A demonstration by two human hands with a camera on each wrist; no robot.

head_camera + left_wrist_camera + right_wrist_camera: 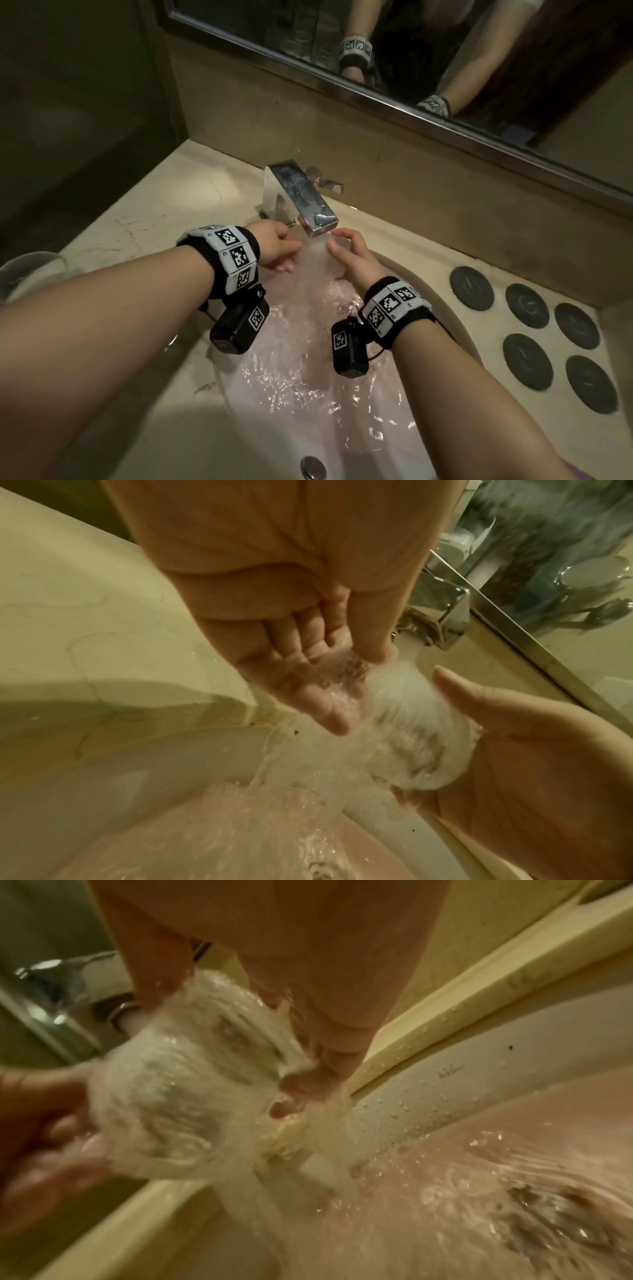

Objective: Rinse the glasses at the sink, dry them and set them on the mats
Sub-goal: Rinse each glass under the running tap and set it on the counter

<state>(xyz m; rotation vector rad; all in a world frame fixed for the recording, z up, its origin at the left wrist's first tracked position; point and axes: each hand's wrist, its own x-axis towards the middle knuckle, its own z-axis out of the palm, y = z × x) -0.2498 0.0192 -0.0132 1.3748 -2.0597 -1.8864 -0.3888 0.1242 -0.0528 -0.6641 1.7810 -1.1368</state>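
Overhead, the right hand [356,260] wraps a glass [318,253] under the running faucet [301,195], six mats [527,339] waiting on the counter [144,219]. Left wrist: the left hand [308,674] rubs its rim, fingers straight. Right wrist: foam hides the glass.

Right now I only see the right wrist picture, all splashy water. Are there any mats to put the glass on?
Observer: Yes, six dark round mats lie on the counter right of the sink, none bearing a glass.
Operator: Are there more glasses?
Observer: A second glass stands on the counter left of the sink.
Operator: Is the other hand grabbing anything?
Observer: No, the left hand cups the stream with loose fingers, beside the held glass in the right hand.
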